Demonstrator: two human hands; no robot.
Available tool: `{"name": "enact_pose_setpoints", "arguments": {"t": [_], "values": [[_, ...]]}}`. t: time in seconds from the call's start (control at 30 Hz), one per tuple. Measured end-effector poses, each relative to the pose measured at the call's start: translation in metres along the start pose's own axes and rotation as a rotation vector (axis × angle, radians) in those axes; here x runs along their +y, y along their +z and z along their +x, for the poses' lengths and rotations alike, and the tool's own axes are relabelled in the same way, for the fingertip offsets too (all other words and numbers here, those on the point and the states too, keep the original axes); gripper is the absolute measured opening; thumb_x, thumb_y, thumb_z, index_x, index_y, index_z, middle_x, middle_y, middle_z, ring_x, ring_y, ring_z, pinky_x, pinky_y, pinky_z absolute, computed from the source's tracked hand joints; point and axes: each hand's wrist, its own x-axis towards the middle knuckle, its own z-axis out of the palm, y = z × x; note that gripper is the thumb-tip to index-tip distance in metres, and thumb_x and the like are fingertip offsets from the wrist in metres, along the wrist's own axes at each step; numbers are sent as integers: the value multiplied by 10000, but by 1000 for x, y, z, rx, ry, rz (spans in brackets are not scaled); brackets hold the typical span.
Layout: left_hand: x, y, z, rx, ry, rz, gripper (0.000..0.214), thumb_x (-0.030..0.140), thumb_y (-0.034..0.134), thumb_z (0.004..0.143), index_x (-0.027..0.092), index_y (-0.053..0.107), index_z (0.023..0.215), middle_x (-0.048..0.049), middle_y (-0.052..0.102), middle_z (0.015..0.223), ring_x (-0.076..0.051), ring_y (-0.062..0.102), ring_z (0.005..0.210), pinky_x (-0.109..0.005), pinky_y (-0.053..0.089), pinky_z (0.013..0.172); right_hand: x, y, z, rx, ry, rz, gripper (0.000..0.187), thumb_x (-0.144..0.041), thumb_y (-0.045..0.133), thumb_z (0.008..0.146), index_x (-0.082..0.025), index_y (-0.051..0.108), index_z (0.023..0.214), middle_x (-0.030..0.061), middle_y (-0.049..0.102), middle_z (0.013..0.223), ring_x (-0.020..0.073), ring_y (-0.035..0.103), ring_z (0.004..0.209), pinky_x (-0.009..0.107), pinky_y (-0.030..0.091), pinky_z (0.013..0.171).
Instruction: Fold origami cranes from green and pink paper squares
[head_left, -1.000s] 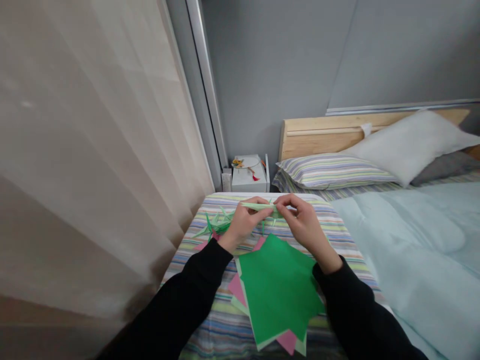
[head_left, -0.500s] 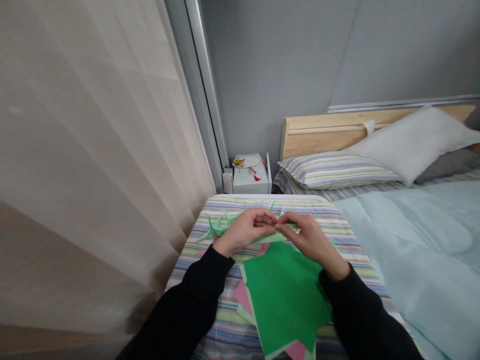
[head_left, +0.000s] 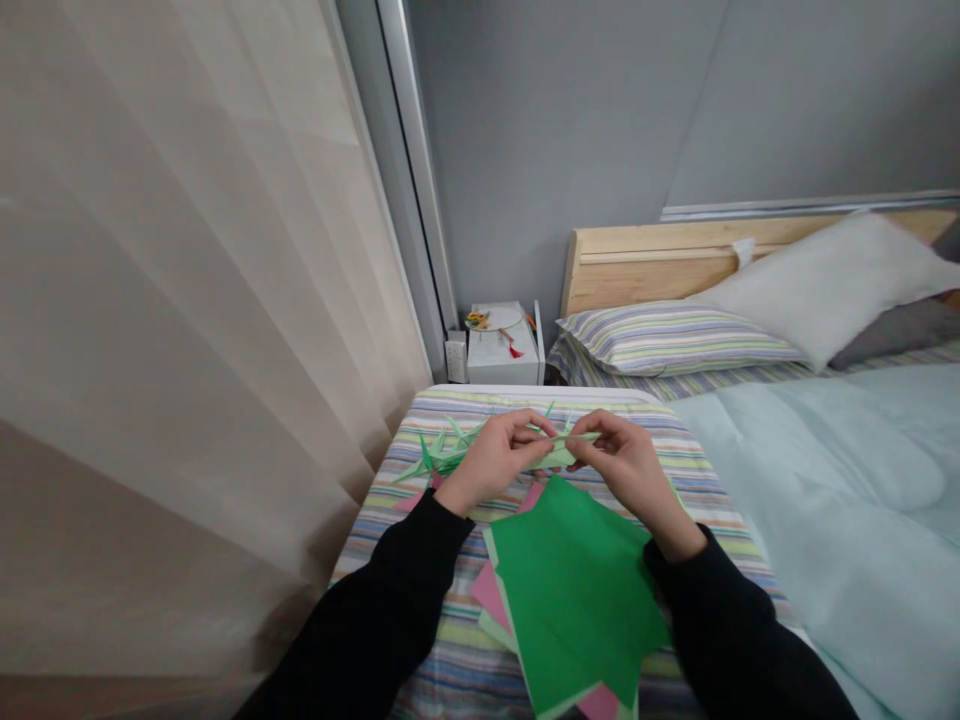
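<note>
Left hand [head_left: 495, 460] and right hand [head_left: 626, 468] pinched folded pale-green paper strip [head_left: 561, 456], fingers nearly closed; spiky green paper pile [head_left: 442, 452] just beside, on striped bedspread [head_left: 630, 415] near far edge.

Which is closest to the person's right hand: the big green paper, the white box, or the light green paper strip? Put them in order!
From the right hand:
1. Pale green paper strip: pinched in its fingers.
2. Green paper sheet: close, just below it.
3. White box: farthest, ahead and leftward.

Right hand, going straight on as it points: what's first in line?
The right hand meets the light green folded paper strip at its fingertips first, then probably the left hand.
</note>
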Motion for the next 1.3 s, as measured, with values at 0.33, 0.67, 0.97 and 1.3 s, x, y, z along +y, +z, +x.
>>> {"name": "enact_pose_setpoints", "arguments": {"t": [0.33, 0.67, 0.97, 1.3], "values": [[2, -4, 5, 67, 35, -40, 163, 285, 832, 697, 156, 786, 784, -44, 739, 741, -149, 645, 659, -270, 480, 667, 8, -1, 4, -2, 77, 181, 164, -317, 815, 703, -205, 699, 734, -5, 672, 703, 146, 664, 564, 320, 650, 576], [-1, -6, 8, 93, -47, -11, 283, 366, 897, 655, 141, 744, 733, -22, 698, 643, -124, 593, 575, -253, 425, 600, 8, 0, 4, -56, 78, 124, 145, -303, 825, 700, -190, 737, 717, 2, 709, 686, 161, 703, 558, 325, 650, 600], [0, -6, 8, 76, -56, -2, 272, 293, 907, 624, 131, 736, 759, -14, 698, 679, -120, 619, 627, -246, 451, 649, 12, 0, 5, -13, 3, 95, 136, -248, 815, 705, -192, 719, 783, -11, 698, 704, 144, 688, 589, 289, 621, 595], [0, -3, 7, 112, -47, -47, 251, 259, 885, 621, 133, 720, 762, -2, 679, 673, -112, 600, 617, -245, 451, 646, 11, 5, 5, 70, 20, 188, 165, -313, 770, 759, -203, 691, 853, -17, 699, 686, 128, 656, 602, 279, 613, 601]]}}
